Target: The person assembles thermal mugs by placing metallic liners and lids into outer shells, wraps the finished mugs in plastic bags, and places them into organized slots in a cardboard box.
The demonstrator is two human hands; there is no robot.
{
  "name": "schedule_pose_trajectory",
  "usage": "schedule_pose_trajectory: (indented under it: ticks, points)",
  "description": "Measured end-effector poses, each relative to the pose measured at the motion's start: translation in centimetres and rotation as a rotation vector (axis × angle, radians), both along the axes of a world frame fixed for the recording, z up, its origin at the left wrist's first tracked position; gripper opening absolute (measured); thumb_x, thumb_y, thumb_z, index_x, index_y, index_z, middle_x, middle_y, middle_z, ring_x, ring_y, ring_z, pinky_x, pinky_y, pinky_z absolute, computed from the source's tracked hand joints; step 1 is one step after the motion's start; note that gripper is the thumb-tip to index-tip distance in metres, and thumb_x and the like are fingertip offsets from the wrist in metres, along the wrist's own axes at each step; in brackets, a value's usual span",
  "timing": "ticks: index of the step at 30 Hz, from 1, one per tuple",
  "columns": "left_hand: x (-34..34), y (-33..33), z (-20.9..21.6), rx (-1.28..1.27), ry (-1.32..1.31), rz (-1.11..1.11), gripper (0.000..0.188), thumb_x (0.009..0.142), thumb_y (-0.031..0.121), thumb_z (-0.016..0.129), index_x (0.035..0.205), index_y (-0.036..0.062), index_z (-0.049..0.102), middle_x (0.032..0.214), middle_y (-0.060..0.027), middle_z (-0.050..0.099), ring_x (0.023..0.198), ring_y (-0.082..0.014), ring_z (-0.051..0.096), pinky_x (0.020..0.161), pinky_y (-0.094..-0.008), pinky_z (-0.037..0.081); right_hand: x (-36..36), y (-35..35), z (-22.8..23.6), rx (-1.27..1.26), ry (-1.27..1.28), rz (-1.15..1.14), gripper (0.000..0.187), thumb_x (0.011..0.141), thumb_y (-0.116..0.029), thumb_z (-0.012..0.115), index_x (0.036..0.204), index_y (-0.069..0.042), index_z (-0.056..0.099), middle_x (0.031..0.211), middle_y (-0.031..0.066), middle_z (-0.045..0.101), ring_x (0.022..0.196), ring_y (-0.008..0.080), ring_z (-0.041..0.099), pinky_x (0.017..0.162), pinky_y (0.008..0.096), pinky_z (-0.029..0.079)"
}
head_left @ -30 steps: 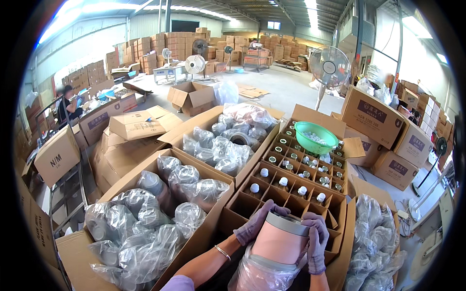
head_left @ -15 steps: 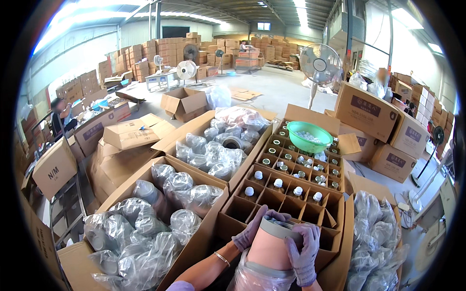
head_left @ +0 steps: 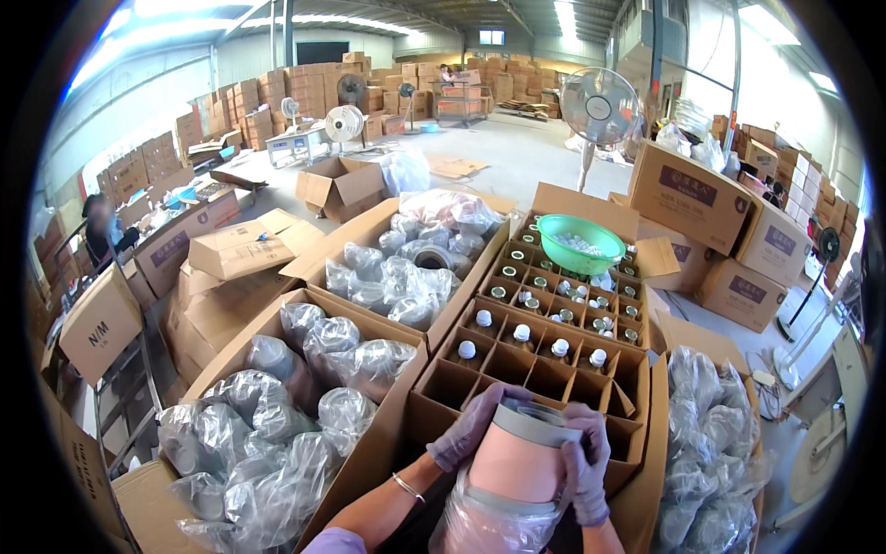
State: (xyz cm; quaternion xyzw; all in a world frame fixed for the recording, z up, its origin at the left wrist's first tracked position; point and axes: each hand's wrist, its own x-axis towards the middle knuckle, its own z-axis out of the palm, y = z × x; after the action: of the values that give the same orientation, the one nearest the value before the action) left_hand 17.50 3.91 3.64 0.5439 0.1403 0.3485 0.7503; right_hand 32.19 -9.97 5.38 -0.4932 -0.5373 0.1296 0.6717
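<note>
Between my gloved hands is a pink cylindrical jug body point(head_left: 519, 464) with a grey rim and a grey lower band. It tilts slightly, and a clear plastic bag point(head_left: 480, 523) gathers round its lower part. My left hand point(head_left: 472, 429), closed, grips the left side of the rim. My right hand point(head_left: 588, 462) is bent round the right side, with its fingertips at the rim. What lies inside the mouth is hard to make out. Just beyond stands a divided carton point(head_left: 517, 371) with several white-capped bottles point(head_left: 521, 333) in its cells.
Left of me, an open carton point(head_left: 403, 369) holds bagged grey pieces point(head_left: 254, 406); another such carton point(head_left: 318, 270) lies behind it. More bagged pieces point(head_left: 706, 434) fill a carton at right. A green bowl point(head_left: 581, 262) of small pale parts rests on the far divided carton. Fans and stacked boxes stand beyond.
The jug body is tipped a little more upright, with its grey rim more in sight. My right hand has shifted slightly down its side. The whole view has moved slightly.
</note>
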Motion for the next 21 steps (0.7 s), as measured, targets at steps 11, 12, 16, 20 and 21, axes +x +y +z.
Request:
schedule_pose_trajectory:
  ticks: [11,12,16,20,21]
  points:
    - [-1.0,-0.2,2.2,-0.024,0.021,0.049,0.052,0.102,0.042,0.044,0.135,0.0018,0.049,0.132,-0.0122,0.053,0.125,-0.0215,0.049,0.109,-0.0332,0.036,1.3,2.3,1.3,-0.113,-0.159,0.062,0.057,0.095,-0.047,0.043,0.122,0.002,0.057,0.124,0.0185,0.056,0.119,0.0329,0.052,0.105,0.0380,0.037]
    - [-1.0,-0.2,2.0,0.139,0.017,0.046,0.050,0.102,0.039,0.045,0.134,0.0014,0.050,0.133,-0.0125,0.052,0.126,-0.0217,0.048,0.110,-0.0333,0.035,3.5,2.3,-1.4,-0.127,-0.064,0.055,0.061,0.098,-0.052,0.039,0.121,0.001,0.058,0.123,0.0195,0.056,0.117,0.0340,0.053,0.104,0.0388,0.038]
    - [-3.5,0.8,2.5,-0.058,-0.229,0.296,0.038,0.101,0.024,0.051,0.130,0.0002,0.056,0.120,-0.0075,0.061,0.110,-0.0179,0.057,0.101,-0.0325,0.043,7.0,1.4,-4.9,-0.328,-0.099,-0.072,0.074,0.097,-0.063,0.034,0.124,0.003,0.055,0.124,0.0213,0.056,0.121,0.0329,0.052,0.104,0.0401,0.039]
    - [-1.5,0.2,2.6,-0.071,-0.030,-0.009,0.054,0.101,0.035,0.050,0.141,-0.0005,0.043,0.132,-0.0139,0.055,0.123,-0.0210,0.051,0.105,-0.0341,0.039,1.1,2.1,0.6,-0.074,-0.041,0.097,0.079,0.093,-0.066,0.044,0.131,0.002,0.051,0.131,0.0190,0.052,0.127,0.0309,0.048,0.106,0.0382,0.037]
    - [-2.0,-0.2,2.2,0.110,0.001,0.082,0.056,0.099,0.035,0.054,0.140,-0.0008,0.044,0.134,-0.0143,0.054,0.124,-0.0235,0.051,0.106,-0.0360,0.038,3.0,2.1,-1.2,-0.166,-0.034,0.145,0.075,0.094,-0.063,0.046,0.131,0.002,0.051,0.129,0.0189,0.054,0.126,0.0304,0.049,0.106,0.0379,0.038]
